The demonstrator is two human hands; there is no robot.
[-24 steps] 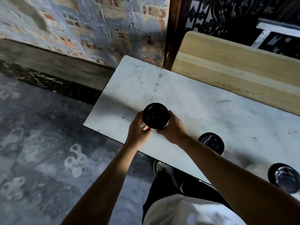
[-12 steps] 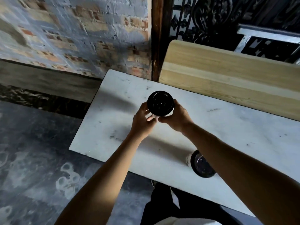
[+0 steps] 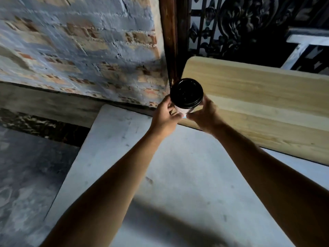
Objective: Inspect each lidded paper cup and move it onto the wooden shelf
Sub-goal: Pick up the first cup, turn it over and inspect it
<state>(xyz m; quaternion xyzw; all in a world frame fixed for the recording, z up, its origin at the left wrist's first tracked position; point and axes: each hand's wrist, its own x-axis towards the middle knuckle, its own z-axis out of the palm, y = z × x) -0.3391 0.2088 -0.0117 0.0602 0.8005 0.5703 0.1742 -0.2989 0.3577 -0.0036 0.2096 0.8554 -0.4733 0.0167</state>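
Observation:
A paper cup with a black lid (image 3: 186,92) is held upright in the air between both hands. My left hand (image 3: 164,115) grips its pale side from the left, my right hand (image 3: 204,116) from the right. The cup hangs at the left end of the light wooden shelf (image 3: 258,104), over its near-left corner, above the white marble table (image 3: 124,157). Most of the cup's body is hidden by the lid and my fingers. No other cups are in view.
A painted brick wall (image 3: 80,50) stands to the left, with a dark wooden post (image 3: 169,41) just behind the cup. Black ornamental ironwork (image 3: 240,24) rises behind the shelf. The grey patterned floor (image 3: 26,175) lies left of the table.
Both hands have carried the cup away from me and upward, from over the table's middle to the shelf's left end. The view has tilted up, and the cups near the table's front edge have left it.

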